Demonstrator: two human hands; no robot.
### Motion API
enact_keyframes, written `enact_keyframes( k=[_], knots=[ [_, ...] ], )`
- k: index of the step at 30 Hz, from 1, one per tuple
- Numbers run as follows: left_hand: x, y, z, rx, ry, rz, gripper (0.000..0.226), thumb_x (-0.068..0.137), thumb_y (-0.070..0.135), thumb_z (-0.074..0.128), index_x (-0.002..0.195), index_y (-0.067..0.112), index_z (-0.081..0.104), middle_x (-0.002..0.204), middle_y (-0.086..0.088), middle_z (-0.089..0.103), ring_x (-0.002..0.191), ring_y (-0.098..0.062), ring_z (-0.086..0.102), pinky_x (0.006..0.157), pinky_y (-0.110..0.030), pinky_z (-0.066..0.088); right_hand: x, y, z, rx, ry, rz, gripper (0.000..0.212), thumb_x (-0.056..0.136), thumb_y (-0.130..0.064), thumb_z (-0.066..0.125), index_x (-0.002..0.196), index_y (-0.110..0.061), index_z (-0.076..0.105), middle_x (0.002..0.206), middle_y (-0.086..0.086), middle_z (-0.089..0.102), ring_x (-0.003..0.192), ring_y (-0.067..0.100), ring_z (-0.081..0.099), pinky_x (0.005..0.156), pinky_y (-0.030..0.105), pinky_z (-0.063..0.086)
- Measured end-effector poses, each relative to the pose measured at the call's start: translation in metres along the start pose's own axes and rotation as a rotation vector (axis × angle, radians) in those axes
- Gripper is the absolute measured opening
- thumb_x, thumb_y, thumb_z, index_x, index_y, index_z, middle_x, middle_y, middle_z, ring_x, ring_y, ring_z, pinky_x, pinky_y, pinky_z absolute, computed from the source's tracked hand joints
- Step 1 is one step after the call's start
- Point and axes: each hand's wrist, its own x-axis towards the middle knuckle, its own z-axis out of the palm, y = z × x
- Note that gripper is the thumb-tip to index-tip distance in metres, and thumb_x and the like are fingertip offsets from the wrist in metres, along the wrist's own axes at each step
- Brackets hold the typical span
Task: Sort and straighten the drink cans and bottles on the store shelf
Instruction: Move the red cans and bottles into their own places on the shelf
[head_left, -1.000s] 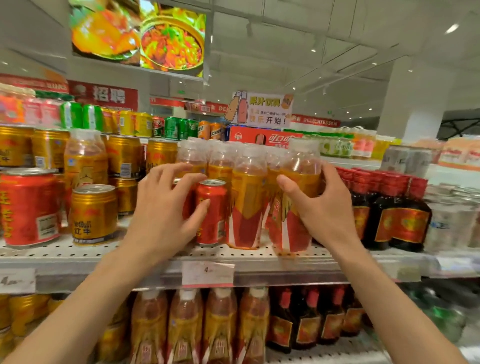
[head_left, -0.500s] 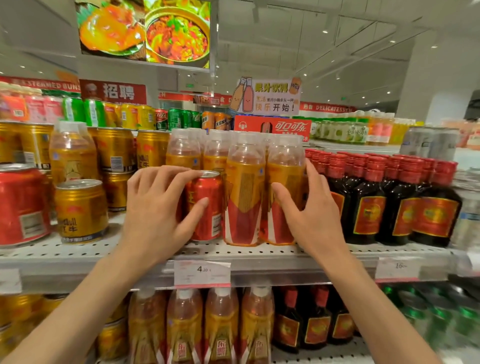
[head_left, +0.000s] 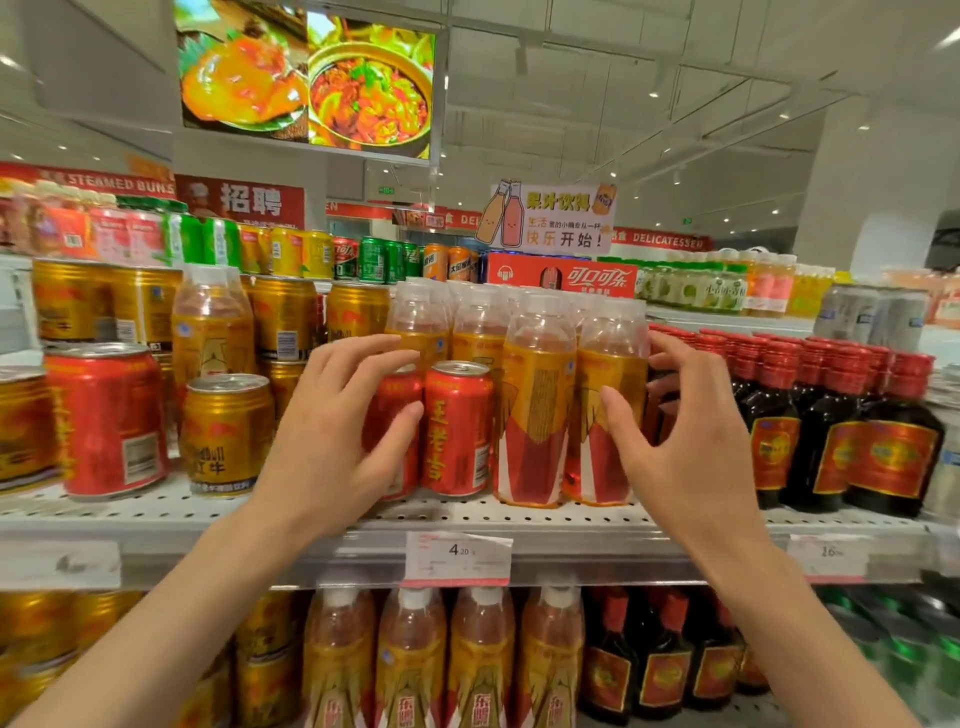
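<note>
Although both forearms reach in from below, the work sits at the fingertips: the left hand (head_left: 332, 441) spreads loosely over a red can (head_left: 387, 431), fingers arched and apart, thumb lying across the can's front, so it rests on the can more than it clamps it. Just past that thumb stands a second red can (head_left: 457, 428), upright at the shelf edge (head_left: 571, 525). The right hand (head_left: 680, 447) is likewise open, thumb touching the front of the right-hand orange bottle (head_left: 605, 410), fingers reaching round its far side beside the dark bottles (head_left: 831, 431). Between the two thumbs stands another orange bottle (head_left: 535, 400). Bracketing the group this way likely lets the person square the front row and press it together. Beyond the fingertips, more orange bottles fill the row behind.
</note>
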Motion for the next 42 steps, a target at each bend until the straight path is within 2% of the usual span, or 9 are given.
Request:
enact_keyframes(
  k=[5,9,13,17,21,28,33,37,42],
  knots=[
    [-0.016,-0.020,-0.007,-0.193,-0.007,-0.176,0.048,0.097,0.042,0.059,0.141,0.026,0.050,0.140,0.008,0.050,0.132,-0.005,0.046,0.111,-0.036,0.043,0.001,-0.058,0.025,-0.040,-0.246,-0.245,0.040,0.094,-0.040,0.062,0.127,-0.018,0.054,0.116,-0.004,0.051,0.067,0.011,0.061,0.059,0.034,0.059],
    [-0.027,-0.022,-0.004,-0.402,-0.057,-0.271,0.055,0.097,0.043,0.057,0.148,0.044,0.037,0.142,0.021,0.045,0.129,0.002,0.049,0.100,-0.040,0.054,0.003,-0.087,0.060,-0.289,-0.422,-0.226,0.055,0.096,-0.054,0.053,0.141,-0.023,0.041,0.138,-0.004,0.041,0.082,0.021,0.067,0.069,0.037,0.059],
    [-0.028,-0.027,-0.005,-0.450,-0.068,-0.290,0.056,0.097,0.045,0.057,0.149,0.047,0.035,0.142,0.027,0.043,0.131,-0.001,0.049,0.101,-0.042,0.054,0.002,-0.096,0.071,-0.354,-0.411,-0.165,0.060,0.093,-0.059,0.057,0.137,-0.024,0.033,0.135,-0.003,0.042,0.086,0.022,0.067,0.061,0.031,0.048],
    [-0.028,-0.027,-0.005,-0.470,-0.068,-0.300,0.056,0.098,0.043,0.058,0.149,0.047,0.035,0.140,0.033,0.042,0.131,0.005,0.046,0.101,-0.041,0.054,-0.009,-0.090,0.070,-0.274,-0.261,-0.198,0.060,0.081,-0.061,0.070,0.114,-0.023,0.035,0.115,-0.004,0.044,0.077,0.016,0.055,0.048,0.023,0.039],
    [-0.029,-0.029,-0.006,-0.476,-0.058,-0.308,0.056,0.099,0.040,0.059,0.150,0.044,0.036,0.145,0.020,0.046,0.131,0.001,0.049,0.100,-0.040,0.055,-0.018,-0.084,0.072,-0.147,-0.160,-0.251,0.061,0.073,-0.051,0.080,0.104,-0.020,0.037,0.102,-0.004,0.048,0.089,0.018,0.048,0.068,0.028,0.048],
    [-0.028,-0.026,-0.008,-0.456,-0.063,-0.316,0.056,0.098,0.037,0.059,0.149,0.045,0.037,0.143,0.019,0.048,0.127,0.003,0.050,0.093,-0.028,0.058,-0.025,-0.089,0.060,0.208,-0.263,-0.078,0.062,0.077,-0.039,0.084,0.111,-0.025,0.034,0.107,-0.011,0.053,0.090,0.004,0.056,0.080,0.006,0.044],
    [-0.028,-0.024,-0.008,-0.454,-0.054,-0.317,0.059,0.097,0.038,0.060,0.150,0.044,0.036,0.142,0.023,0.049,0.127,0.006,0.050,0.097,-0.026,0.055,-0.025,-0.097,0.036,0.575,-0.317,0.185,0.059,0.079,-0.033,0.083,0.119,-0.026,0.040,0.104,-0.016,0.058,0.091,-0.002,0.067,0.072,0.017,0.055],
    [-0.032,-0.020,-0.012,-0.463,-0.050,-0.343,0.062,0.096,0.037,0.064,0.152,0.042,0.037,0.143,0.023,0.051,0.131,0.011,0.045,0.104,-0.031,0.051,-0.038,-0.101,0.031,0.618,-0.363,0.232,0.055,0.077,-0.037,0.081,0.119,-0.030,0.045,0.102,-0.016,0.062,0.092,0.000,0.068,0.070,0.017,0.056],
    [-0.061,-0.017,-0.034,-0.620,-0.030,-0.423,0.053,0.093,0.031,0.067,0.143,0.036,0.049,0.135,0.020,0.058,0.124,-0.001,0.057,0.099,-0.028,0.054,-0.071,-0.109,0.037,0.674,-0.419,0.331,0.055,0.072,-0.042,0.082,0.116,-0.034,0.049,0.107,-0.010,0.064,0.092,0.003,0.069,0.068,0.018,0.057]
  ],
)
